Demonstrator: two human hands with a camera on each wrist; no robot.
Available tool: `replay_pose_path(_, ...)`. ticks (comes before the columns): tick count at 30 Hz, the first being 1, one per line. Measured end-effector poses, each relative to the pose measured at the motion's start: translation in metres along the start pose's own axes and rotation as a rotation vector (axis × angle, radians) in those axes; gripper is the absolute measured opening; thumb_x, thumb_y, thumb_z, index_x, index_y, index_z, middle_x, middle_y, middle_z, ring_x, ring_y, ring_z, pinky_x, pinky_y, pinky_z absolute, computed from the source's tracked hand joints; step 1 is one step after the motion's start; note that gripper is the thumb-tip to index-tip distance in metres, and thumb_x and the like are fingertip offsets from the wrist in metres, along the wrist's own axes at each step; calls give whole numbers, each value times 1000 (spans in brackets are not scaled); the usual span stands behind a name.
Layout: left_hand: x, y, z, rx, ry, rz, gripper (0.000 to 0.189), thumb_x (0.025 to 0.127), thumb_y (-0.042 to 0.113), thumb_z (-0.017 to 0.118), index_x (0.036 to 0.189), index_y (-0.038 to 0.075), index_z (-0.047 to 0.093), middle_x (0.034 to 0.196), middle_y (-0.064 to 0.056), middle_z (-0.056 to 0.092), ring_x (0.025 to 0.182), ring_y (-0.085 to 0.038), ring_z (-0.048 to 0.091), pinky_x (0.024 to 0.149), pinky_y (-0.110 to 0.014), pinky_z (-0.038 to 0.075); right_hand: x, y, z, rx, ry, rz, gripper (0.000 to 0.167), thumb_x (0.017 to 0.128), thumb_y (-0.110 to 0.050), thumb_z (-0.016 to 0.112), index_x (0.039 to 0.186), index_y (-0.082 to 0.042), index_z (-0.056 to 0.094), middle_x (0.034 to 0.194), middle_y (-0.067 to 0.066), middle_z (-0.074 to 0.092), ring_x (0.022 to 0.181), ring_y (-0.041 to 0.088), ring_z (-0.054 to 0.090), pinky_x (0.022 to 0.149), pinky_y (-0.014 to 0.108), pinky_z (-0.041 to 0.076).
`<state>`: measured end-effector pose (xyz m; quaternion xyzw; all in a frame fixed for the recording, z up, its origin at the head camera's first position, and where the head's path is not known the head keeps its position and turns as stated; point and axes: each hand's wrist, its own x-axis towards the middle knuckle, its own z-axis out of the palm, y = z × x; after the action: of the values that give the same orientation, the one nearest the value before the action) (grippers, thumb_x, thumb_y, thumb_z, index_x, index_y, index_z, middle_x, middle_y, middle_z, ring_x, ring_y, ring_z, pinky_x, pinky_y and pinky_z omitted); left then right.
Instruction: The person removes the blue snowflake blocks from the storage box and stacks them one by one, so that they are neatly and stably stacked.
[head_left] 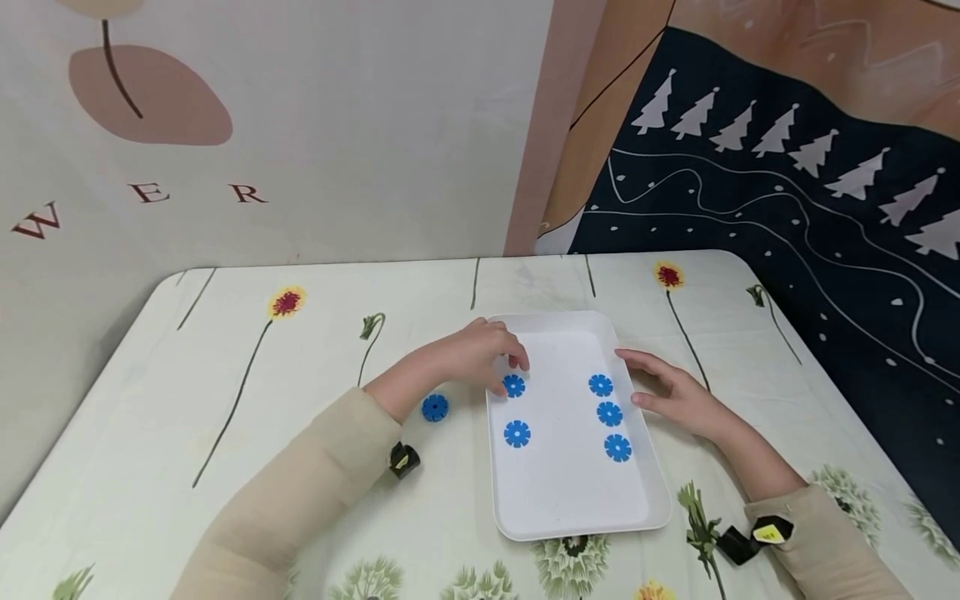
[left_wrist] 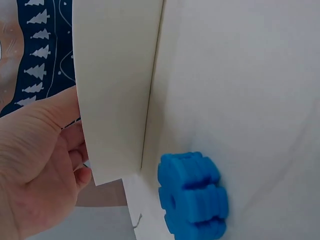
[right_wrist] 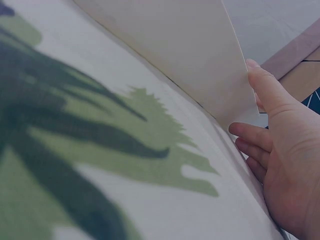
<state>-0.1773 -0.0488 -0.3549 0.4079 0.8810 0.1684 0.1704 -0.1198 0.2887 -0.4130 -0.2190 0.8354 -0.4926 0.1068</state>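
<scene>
A white rectangular tray lies on the table with blue notched plastic discs on it. Two discs stand along its left side, the upper disc and the lower disc; three more, among them the middle disc, line the right side. My left hand reaches over the left rim, thumb beside the upper left disc and fingers bent above it, with a gap between. In the left wrist view the tray wall hides its fingertips. My right hand rests at the right rim, fingers loosely extended.
Left of the tray, below my left wrist, sits a stack of blue discs on the flower-print tablecloth. A printed cloth backdrop rises behind the table's far edge.
</scene>
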Motion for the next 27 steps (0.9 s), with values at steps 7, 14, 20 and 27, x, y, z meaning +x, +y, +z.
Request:
replay_pose_path(7,9,2,3,70,-61,5,34,70,22,87,101,23,72,91,12,61,91,-11,47,90,-35,29,0,0,0,4,-1,5,58,91,-11,65,144,-5,40,149,17,33,134,42,29,98,10,26)
replay_pose_path(14,11,5,4,58,-79,-9,32,70,20,87,97,22,70,88,12,59,90,-11,46,90,-36,27,1,-2,0,3,-4,10,59,91,-11,65,144,-4,39,149,18,32,135,42,28,98,9,25)
replay_pose_path(20,11,6,4,59,-79,-18,32,71,20,87,98,22,70,89,13,59,90,-11,47,90,-37,27,1,-1,0,2,-5,4,60,91,-11,65,144,-4,39,149,19,32,135,42,29,98,9,25)
replay_pose_path(27,11,8,5,56,-83,-23,31,72,21,86,98,21,70,90,12,60,91,-10,48,88,-36,27,0,0,-1,3,-6,13,60,91,-11,65,145,-5,39,149,19,31,135,43,27,98,9,25)
